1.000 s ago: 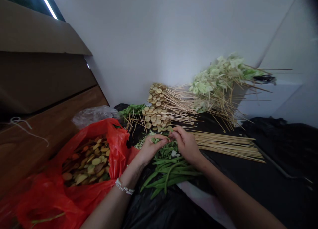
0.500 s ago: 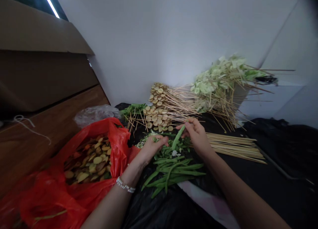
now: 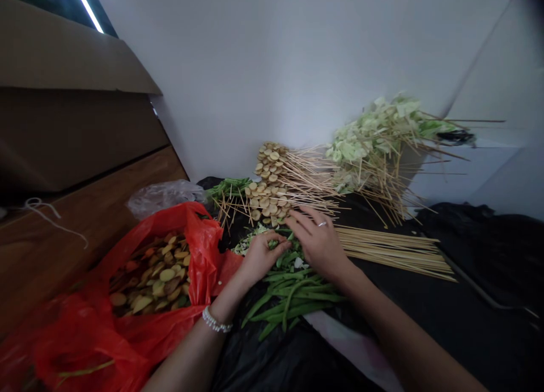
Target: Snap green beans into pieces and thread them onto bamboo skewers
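Head view, bean pieces (image 3: 272,244): tucked in the curl of the left hand (image 3: 259,260), toward its two o'clock.
Left grip: narrow, thumb and fingers closed round those green pieces.
Right grip: right hand (image 3: 322,247) at the left's three o'clock, fingers bent; its back faces the camera, so I cannot tell whether it holds anything.
Whole beans (image 3: 293,295): piled at six o'clock from both hands.
Bare skewers (image 3: 395,254): three o'clock.
Red bag (image 3: 202,256): nine o'clock.
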Motion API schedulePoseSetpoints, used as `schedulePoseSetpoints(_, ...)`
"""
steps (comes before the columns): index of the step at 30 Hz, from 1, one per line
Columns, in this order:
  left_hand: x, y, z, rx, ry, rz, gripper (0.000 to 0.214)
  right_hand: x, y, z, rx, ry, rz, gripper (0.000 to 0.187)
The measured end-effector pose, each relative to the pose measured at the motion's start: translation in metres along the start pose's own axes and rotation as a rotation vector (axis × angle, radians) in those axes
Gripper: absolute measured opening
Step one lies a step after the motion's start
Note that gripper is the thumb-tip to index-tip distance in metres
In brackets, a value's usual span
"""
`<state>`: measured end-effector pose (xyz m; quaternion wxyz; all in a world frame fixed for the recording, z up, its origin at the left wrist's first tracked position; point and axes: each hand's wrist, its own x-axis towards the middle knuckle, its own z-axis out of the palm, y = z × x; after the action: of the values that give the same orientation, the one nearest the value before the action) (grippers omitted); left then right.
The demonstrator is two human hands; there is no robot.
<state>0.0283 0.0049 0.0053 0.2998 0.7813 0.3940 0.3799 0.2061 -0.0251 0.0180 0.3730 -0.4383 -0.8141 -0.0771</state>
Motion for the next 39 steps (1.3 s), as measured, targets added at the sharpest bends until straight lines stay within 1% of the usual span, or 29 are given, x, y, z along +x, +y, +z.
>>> schedulePoseSetpoints(2,-0.001,0.0,-0.002,0.157,-0.02,0.06,0.02,-0.002,-0.003,0.002,-0.196,-0.114,-0.153,0.027)
schedulePoseSetpoints(4,-0.001,0.001,-0.004,0.272,-0.053,0.092,0.02,-0.004,-0.004,0.005,-0.304,-0.186,-0.209,0.022)
schedulePoseSetpoints(7,-0.002,0.004,-0.009,0.312,-0.092,0.117,0.015,-0.005,-0.005,0.007,-0.349,-0.27,-0.186,0.015)
schedulePoseSetpoints(11,0.0,0.007,-0.013,0.175,-0.111,0.121,0.016,-0.003,-0.008,0.001,-0.276,-0.35,-0.103,0.015)
schedulePoseSetpoints(13,0.0,0.006,-0.013,0.088,-0.088,0.104,0.017,-0.002,-0.01,-0.002,-0.23,-0.365,-0.061,0.016)
schedulePoseSetpoints(17,0.001,0.003,-0.007,-0.047,0.008,0.059,0.019,-0.002,-0.012,0.0,-0.174,-0.344,0.026,0.016)
schedulePoseSetpoints(20,0.001,0.003,-0.003,-0.157,0.054,0.005,0.021,-0.004,-0.013,0.007,-0.084,-0.294,0.133,0.017)
schedulePoseSetpoints(24,0.0,0.01,-0.002,-0.291,0.113,-0.101,0.023,-0.005,-0.015,0.012,0.145,-0.196,0.258,0.022)
schedulePoseSetpoints(28,0.0,0.013,-0.001,-0.403,0.145,-0.194,0.027,-0.002,-0.014,0.01,0.448,-0.113,0.32,0.02)
schedulePoseSetpoints(32,0.0,0.007,0.001,-0.532,0.223,-0.282,0.031,-0.001,-0.013,0.01,0.637,-0.132,0.416,0.024)
schedulePoseSetpoints(35,0.002,0.002,0.002,-0.639,0.296,-0.329,0.035,-0.003,-0.012,0.013,0.764,-0.139,0.5,0.021)
schedulePoseSetpoints(37,0.004,0.0,-0.001,-0.716,0.346,-0.351,0.036,-0.004,-0.01,0.016,0.83,-0.117,0.536,0.017)
schedulePoseSetpoints(39,0.007,0.0,-0.005,-0.784,0.422,-0.363,0.036,-0.004,-0.006,0.019,0.869,-0.074,0.576,0.014)
